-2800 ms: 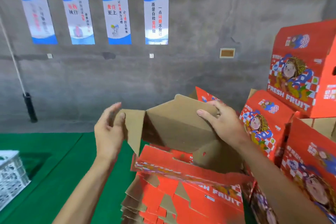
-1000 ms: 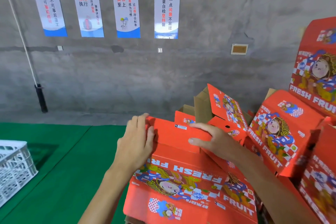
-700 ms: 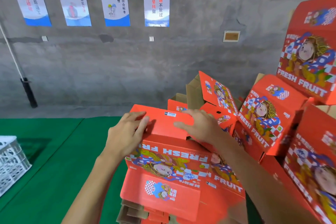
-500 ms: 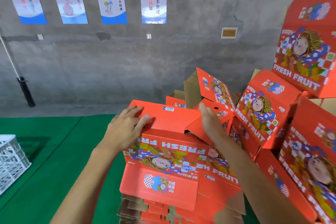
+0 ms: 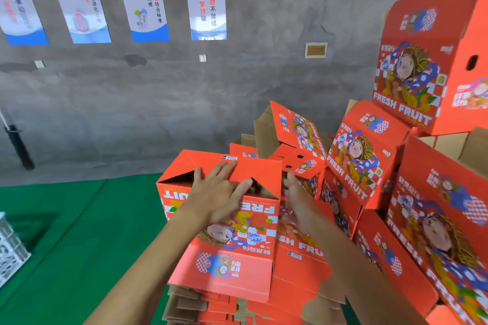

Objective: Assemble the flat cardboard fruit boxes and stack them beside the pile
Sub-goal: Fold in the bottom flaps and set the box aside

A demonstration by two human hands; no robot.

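Observation:
A red "FRESH FRUIT" box [image 5: 229, 253] stands upside down on the pile of flat boxes [image 5: 227, 309], its print inverted and its flaps uppermost. My left hand [image 5: 219, 192] lies flat with spread fingers on the top flap, pressing it down. My right hand [image 5: 295, 198] is at the box's right side with straight fingers, blurred, against the side flap. A dark gap shows under the flap at the left corner.
Assembled red boxes [image 5: 427, 192] are heaped and stacked at the right, the tallest [image 5: 433, 60] near the wall. A white plastic crate [image 5: 10, 253] sits at the left on the green floor [image 5: 66, 232]. A concrete wall with posters stands behind.
The box went from open brown cardboard to standing with its flaps folded over. My left hand slid toward the middle of the top flap; my right hand dropped off the top to the right side.

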